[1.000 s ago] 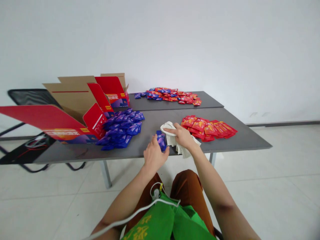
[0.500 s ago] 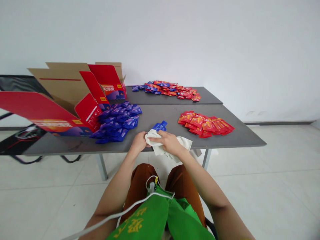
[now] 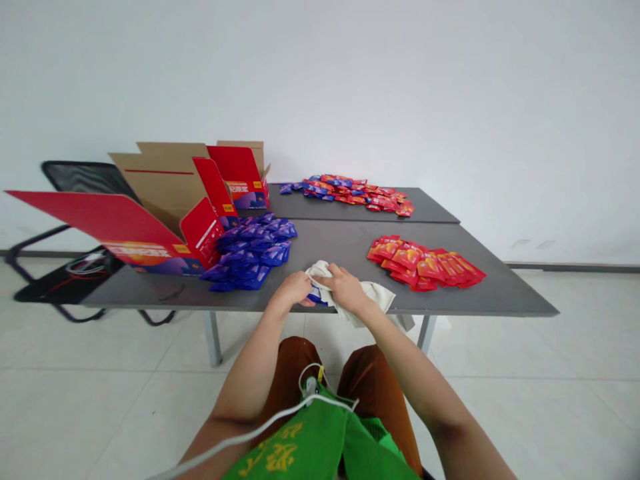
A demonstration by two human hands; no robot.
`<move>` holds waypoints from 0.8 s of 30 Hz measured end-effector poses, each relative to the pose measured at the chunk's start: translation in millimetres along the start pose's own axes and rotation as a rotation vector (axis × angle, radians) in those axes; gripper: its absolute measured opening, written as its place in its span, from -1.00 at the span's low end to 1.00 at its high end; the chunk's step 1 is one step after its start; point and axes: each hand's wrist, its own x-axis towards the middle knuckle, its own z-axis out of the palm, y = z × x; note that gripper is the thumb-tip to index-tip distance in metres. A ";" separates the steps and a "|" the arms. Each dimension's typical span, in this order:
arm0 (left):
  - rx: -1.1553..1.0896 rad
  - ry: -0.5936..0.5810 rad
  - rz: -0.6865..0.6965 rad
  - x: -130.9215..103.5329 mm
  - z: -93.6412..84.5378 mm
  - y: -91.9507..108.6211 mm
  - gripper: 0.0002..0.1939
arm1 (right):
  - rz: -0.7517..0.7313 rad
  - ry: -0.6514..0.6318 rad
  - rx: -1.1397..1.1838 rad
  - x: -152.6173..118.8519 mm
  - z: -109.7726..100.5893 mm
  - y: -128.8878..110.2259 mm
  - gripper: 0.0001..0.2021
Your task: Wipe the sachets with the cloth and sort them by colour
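1. Taking your hands as the clock's centre and 12 as straight ahead, the blue sachet (image 3: 316,293) lies between them, near the table's (image 3: 335,237) front edge.
2. Only a small part of it shows under the white cloth (image 3: 379,295), so you cannot tell which way it points or how its long axis runs.
3. The cloth is bunched at its far end and trails loosely from about 10 towards 4 o'clock, past your right wrist.
4. Your left hand (image 3: 295,290) is pinched on the sachet's left side.
5. Your right hand (image 3: 346,291) grips the cloth, fingers pressing it over the sachet; hand and cloth hide most of it.
6. At 10 o'clock sits a blue sachet pile (image 3: 255,253), touching the open front carton (image 3: 155,250) beyond it, whose flaps stand up.
7. Another open carton (image 3: 249,190) stands farther back, at 11.
8. At 2 o'clock you have a fanned red sachet pile (image 3: 425,262).
9. Between 12 and 1, near the wall, lies a mixed red-and-blue pile (image 3: 347,191).
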 end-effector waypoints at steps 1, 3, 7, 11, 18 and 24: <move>-0.034 -0.004 -0.006 1.4 0.1 -0.3 -0.73 | 0.018 -0.007 -0.002 1.5 -0.1 2.2 -0.47; -0.060 -0.002 -0.026 3.5 1.7 -0.9 -0.72 | 0.098 -0.035 -0.018 9.4 -2.3 8.8 -0.45; -0.011 0.107 -0.092 -1.0 8.3 -0.2 -0.73 | 0.181 -0.083 -0.052 22.0 -9.0 14.1 -0.45; 0.004 0.226 -0.015 -14.6 14.2 -3.4 -0.77 | -0.035 -0.040 0.010 -2.4 -7.2 1.1 -0.46; -0.019 0.216 0.014 -9.8 10.9 -11.0 -0.84 | -0.100 -0.026 0.127 -19.7 -0.6 6.7 -0.47; -0.113 0.229 -0.032 -12.0 12.3 -8.0 -0.59 | 0.303 -0.057 0.054 20.8 -8.0 26.9 -0.53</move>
